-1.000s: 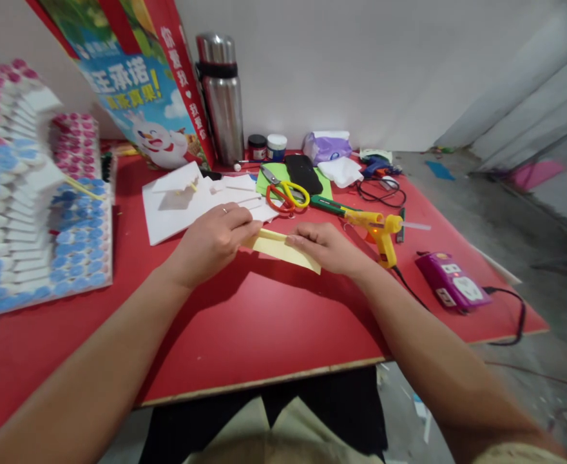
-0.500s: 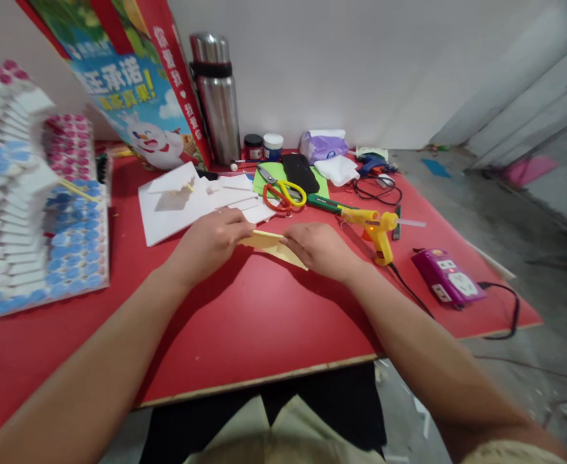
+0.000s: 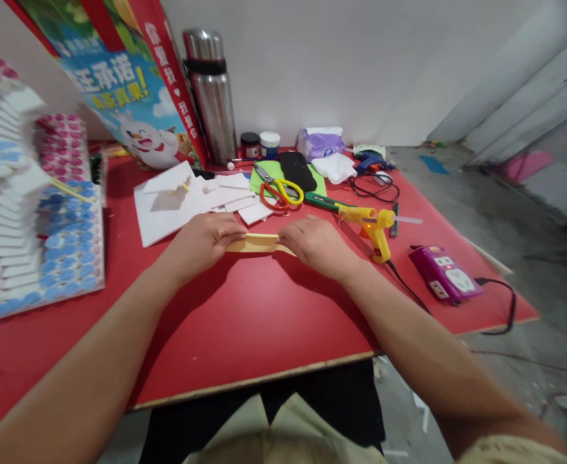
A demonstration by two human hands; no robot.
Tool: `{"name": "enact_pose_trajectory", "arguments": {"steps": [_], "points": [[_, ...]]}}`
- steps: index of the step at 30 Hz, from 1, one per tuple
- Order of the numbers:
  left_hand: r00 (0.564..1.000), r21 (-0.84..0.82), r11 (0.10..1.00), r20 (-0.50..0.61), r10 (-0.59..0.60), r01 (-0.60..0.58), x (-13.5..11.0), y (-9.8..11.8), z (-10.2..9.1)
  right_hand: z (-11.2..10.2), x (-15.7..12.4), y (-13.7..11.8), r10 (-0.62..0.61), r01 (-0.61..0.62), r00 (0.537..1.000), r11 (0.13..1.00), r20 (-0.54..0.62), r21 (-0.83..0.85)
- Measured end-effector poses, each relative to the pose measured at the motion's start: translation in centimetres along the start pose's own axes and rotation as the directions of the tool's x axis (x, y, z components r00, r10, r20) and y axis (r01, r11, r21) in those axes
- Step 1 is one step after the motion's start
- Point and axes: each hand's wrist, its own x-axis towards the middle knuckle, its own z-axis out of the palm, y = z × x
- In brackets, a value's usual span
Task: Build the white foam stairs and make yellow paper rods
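My left hand (image 3: 206, 241) is grasping, thumb and fingers pinching one end of a yellow paper strip (image 3: 259, 245). My right hand (image 3: 312, 243) is gripping the other end, fingers curling over it. The strip is spanning the gap between my hands above the middle of the red table (image 3: 254, 322); its upper edge is showing as a narrow pale band. Whether it is touching the tabletop, I cannot tell.

Just beyond my left hand, white pieces (image 3: 160, 219) are lying overlapped. Red-and-yellow-handled scissors (image 3: 293, 191) are resting partly on a green sheet (image 3: 271, 169). Right of my right hand, a yellow glue gun (image 3: 380, 241) is sitting with an orange light glowing. Farther right, a purple socket box (image 3: 442, 274) is trailing a black cord.

At the back, a steel flask (image 3: 214, 116) is standing upright beside a printed box (image 3: 114, 77). Far left, a blue, pink and white stepped model (image 3: 73, 264) is occupying the table's end.
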Motion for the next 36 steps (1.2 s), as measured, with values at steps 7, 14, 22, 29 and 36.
{"name": "enact_pose_trajectory", "arguments": {"steps": [7,14,22,29,36], "points": [[0.966,0.353,0.916,-0.097,0.238,-0.19,0.1,0.7,-0.1,-0.4,-0.1,0.7,0.074,-0.102,0.994,0.854,0.075,0.51],[0.975,0.277,0.942,-0.065,0.214,-0.188,0.3,0.6,-0.1,0.2,-0.1,1.0,0.093,-0.114,0.993,0.887,0.069,0.448],[0.999,0.009,0.999,-0.02,-0.035,0.035,-0.2,-0.5,0.0,0.3,-0.1,0.2,0.059,-0.052,0.997,0.987,-0.046,0.149],[0.974,0.3,0.936,-0.072,0.215,-0.185,0.0,0.3,-0.3,-0.5,-0.2,1.0,0.209,-0.326,0.945,0.583,0.25,0.744],[0.998,0.135,0.989,0.047,0.047,-0.053,-0.1,-0.2,-0.5,0.3,0.0,0.2,0.094,-0.083,0.995,0.974,-0.043,0.211]]}}
